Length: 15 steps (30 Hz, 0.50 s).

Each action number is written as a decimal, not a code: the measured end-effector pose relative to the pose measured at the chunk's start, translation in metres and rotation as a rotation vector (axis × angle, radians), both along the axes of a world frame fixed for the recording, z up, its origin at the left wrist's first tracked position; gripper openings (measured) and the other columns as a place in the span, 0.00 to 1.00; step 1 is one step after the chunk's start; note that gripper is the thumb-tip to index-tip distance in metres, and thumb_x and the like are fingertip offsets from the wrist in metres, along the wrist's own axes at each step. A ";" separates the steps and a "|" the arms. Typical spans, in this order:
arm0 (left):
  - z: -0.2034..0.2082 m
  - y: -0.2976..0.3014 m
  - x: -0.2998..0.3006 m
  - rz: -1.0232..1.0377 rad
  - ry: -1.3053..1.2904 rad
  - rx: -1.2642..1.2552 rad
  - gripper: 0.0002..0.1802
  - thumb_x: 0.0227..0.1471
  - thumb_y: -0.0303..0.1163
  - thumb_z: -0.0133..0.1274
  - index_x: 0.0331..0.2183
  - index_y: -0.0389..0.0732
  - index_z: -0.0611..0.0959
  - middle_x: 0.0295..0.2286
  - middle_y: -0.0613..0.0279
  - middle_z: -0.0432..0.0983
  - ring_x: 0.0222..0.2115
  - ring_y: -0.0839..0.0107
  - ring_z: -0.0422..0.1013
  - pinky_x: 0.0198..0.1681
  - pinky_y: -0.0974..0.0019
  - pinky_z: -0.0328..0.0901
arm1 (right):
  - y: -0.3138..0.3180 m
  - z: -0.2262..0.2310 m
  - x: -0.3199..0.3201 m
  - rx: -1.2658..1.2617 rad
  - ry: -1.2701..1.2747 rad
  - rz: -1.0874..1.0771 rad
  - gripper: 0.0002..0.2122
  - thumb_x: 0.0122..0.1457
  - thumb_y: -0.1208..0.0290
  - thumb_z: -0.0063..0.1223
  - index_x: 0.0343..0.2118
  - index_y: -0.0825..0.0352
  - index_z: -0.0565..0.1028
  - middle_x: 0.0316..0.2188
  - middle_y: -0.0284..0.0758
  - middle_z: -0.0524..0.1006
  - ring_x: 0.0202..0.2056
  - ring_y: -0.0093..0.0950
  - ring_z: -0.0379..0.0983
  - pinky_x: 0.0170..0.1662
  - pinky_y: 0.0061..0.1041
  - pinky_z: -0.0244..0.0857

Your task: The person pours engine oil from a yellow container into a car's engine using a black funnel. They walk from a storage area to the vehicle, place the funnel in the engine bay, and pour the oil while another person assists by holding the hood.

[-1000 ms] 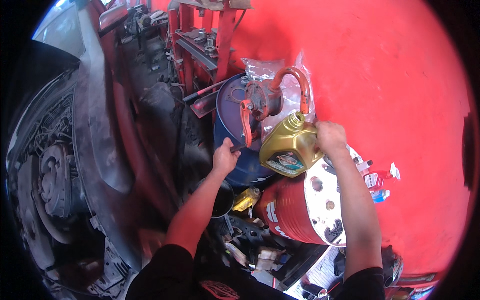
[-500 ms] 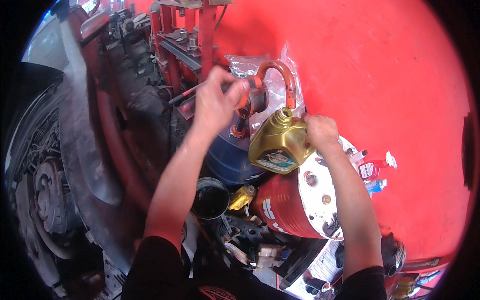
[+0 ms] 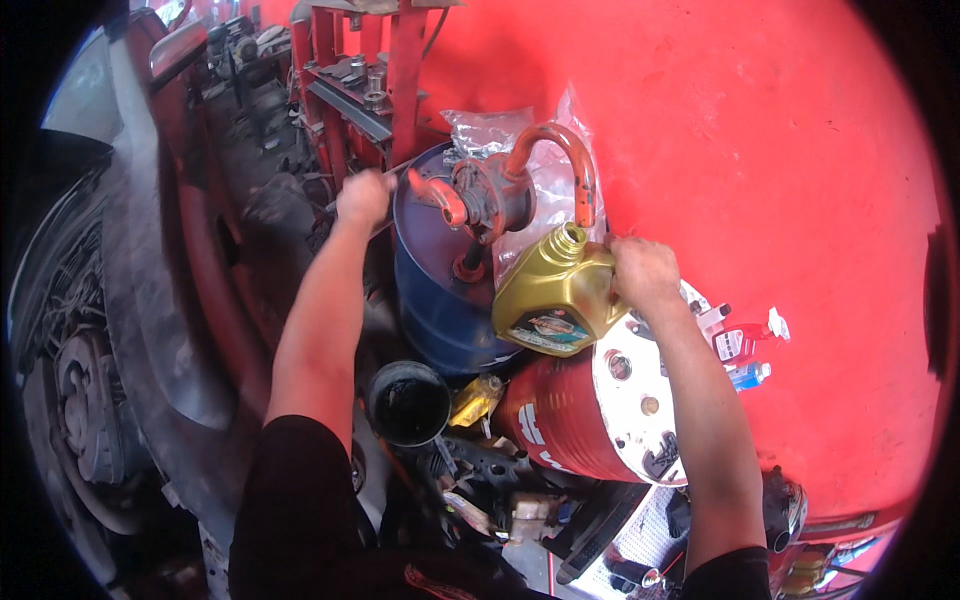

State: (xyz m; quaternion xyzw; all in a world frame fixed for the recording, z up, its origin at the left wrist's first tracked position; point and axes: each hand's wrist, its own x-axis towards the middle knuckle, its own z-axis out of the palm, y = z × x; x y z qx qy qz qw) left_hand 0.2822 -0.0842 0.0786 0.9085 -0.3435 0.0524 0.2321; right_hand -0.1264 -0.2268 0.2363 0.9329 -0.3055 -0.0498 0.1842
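An orange-red rotary hand pump (image 3: 495, 200) stands on a blue drum (image 3: 425, 290). My left hand (image 3: 366, 198) is a blurred fist at the pump's crank (image 3: 438, 195), left of the pump body; the fingers hide the grip. A curved spout (image 3: 580, 165) arches to the right from the pump. Just below its end is the uncapped mouth of a gold oil jug (image 3: 555, 290), tilted a little. My right hand (image 3: 645, 272) is wrapped round the jug's handle, holding it over the edge of a red drum with a white top (image 3: 630, 420). Any liquid inside the jug is hidden.
A black bucket (image 3: 408, 405) and a yellow bottle (image 3: 478, 400) sit below the blue drum. Spray bottles (image 3: 735, 342) stand by the red wall (image 3: 780, 200). A vehicle with its engine bay exposed (image 3: 95, 400) fills the left. Behind is a red metal frame (image 3: 405, 90).
My left hand has swung left and slightly down with the crank, uncovering the pump body. The jug stays under the spout in my right hand, having shifted only slightly.
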 end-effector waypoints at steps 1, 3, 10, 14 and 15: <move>-0.040 0.003 -0.003 -0.033 0.014 0.021 0.24 0.64 0.50 0.46 0.39 0.38 0.82 0.38 0.42 0.80 0.42 0.45 0.76 0.47 0.46 0.70 | 0.003 0.002 0.006 0.005 -0.005 0.010 0.12 0.59 0.72 0.49 0.45 0.60 0.76 0.34 0.39 0.81 0.40 0.37 0.80 0.41 0.39 0.73; -0.078 0.008 -0.064 0.009 0.186 -0.092 0.22 0.65 0.46 0.45 0.36 0.36 0.82 0.38 0.41 0.79 0.42 0.46 0.77 0.45 0.45 0.70 | 0.005 0.002 0.002 0.015 0.013 -0.016 0.12 0.60 0.72 0.49 0.45 0.60 0.76 0.34 0.39 0.81 0.40 0.37 0.80 0.41 0.39 0.73; -0.039 0.081 -0.233 -0.312 0.454 -0.232 0.18 0.57 0.43 0.59 0.35 0.34 0.83 0.33 0.44 0.81 0.37 0.48 0.78 0.42 0.52 0.70 | 0.000 -0.002 0.002 -0.006 -0.030 0.014 0.10 0.60 0.72 0.47 0.43 0.61 0.77 0.32 0.39 0.81 0.38 0.37 0.80 0.40 0.40 0.73; 0.079 0.077 -0.251 -0.486 0.487 -0.805 0.16 0.58 0.40 0.59 0.36 0.35 0.82 0.29 0.58 0.79 0.35 0.74 0.74 0.41 0.65 0.68 | -0.003 -0.005 0.002 -0.013 -0.012 0.030 0.11 0.62 0.71 0.46 0.44 0.60 0.78 0.33 0.39 0.82 0.39 0.37 0.80 0.41 0.40 0.73; 0.119 0.064 -0.236 -0.416 0.428 -0.826 0.17 0.59 0.41 0.57 0.34 0.34 0.80 0.27 0.61 0.77 0.31 0.76 0.71 0.38 0.67 0.67 | -0.004 -0.005 -0.007 -0.013 0.003 0.021 0.11 0.63 0.71 0.45 0.44 0.60 0.78 0.33 0.39 0.82 0.39 0.37 0.80 0.41 0.40 0.73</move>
